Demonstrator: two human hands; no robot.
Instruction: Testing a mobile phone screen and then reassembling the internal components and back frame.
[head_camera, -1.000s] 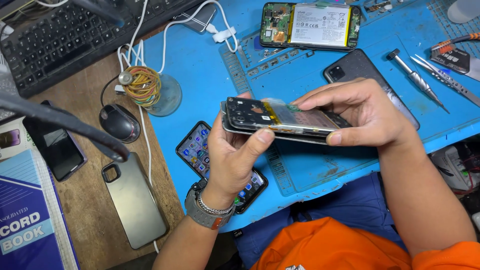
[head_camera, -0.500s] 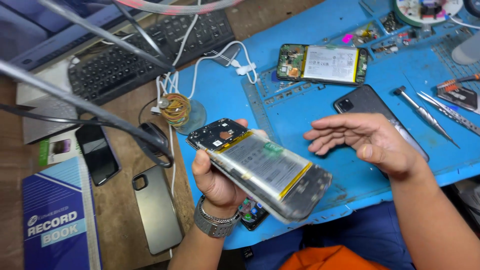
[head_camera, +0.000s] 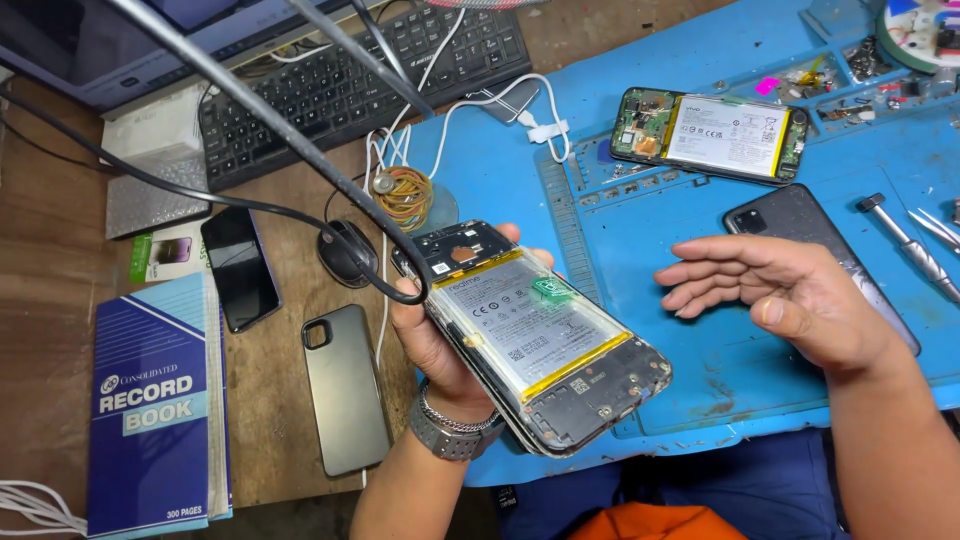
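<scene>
Opened phone: the opened phone (head_camera: 535, 340) has its back cover off and lies face down in the palm, tilted so that its far end points up-left and its near end down-right. A large pale battery with yellow edges fills the middle. A dark board with a camera cut-out shows at the far end, and a dark grey board part with screws at the near end.
Where it is: near the middle of the scene, held above the left edge of the blue work mat (head_camera: 700, 380).
Left hand: the left hand (head_camera: 435, 345) is under the phone, palm up, fingers curled round its left edge and clamped on it; fingertips show past the far edge. A metal bracelet sits on the wrist.
Right hand: the right hand (head_camera: 785, 295) hovers over the mat, right of the phone and apart from it, palm turned left, fingers straight, close together and holding nothing.
Under the right hand: a dark phone (head_camera: 790, 220) lies flat on the mat.
Far on the mat: a second open phone (head_camera: 712, 135) with a white battery.
Left, on the wooden desk: a grey phone case (head_camera: 345, 390), a black phone (head_camera: 240, 268), a blue book (head_camera: 150, 400), a mouse (head_camera: 345, 255).
</scene>
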